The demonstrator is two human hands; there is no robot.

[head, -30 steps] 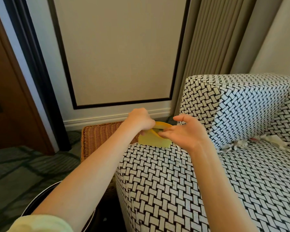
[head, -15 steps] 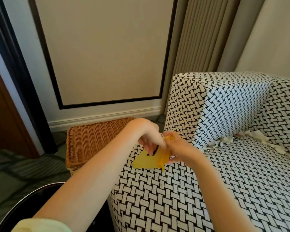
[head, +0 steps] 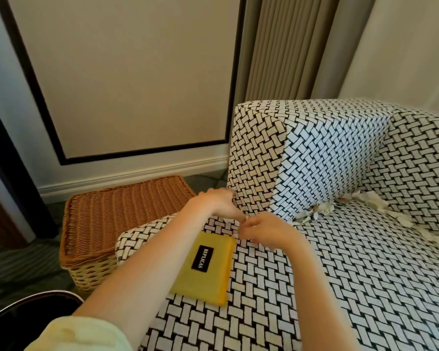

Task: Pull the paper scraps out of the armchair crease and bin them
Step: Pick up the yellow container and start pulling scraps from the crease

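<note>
White paper scraps [head: 314, 211] are wedged in the crease between the seat and the armrest of the black-and-white woven armchair [head: 352, 287]. More scraps [head: 373, 202] trail along the back crease to the right. My left hand [head: 219, 203] and my right hand [head: 266, 231] meet fingertip to fingertip above the seat's front left corner, left of the scraps, and I see nothing held in either. The rim of a black bin [head: 36, 306] shows at the lower left on the floor.
A yellow pad with a black label [head: 205, 269] lies flat on the seat just below my hands. A lidded wicker basket [head: 117, 214] stands on the floor beside the armchair, by the wall. Curtains hang behind the chair.
Both hands held the yellow pad before; it now lies on the seat and they have let go. The view has tilted down and shifted right.
</note>
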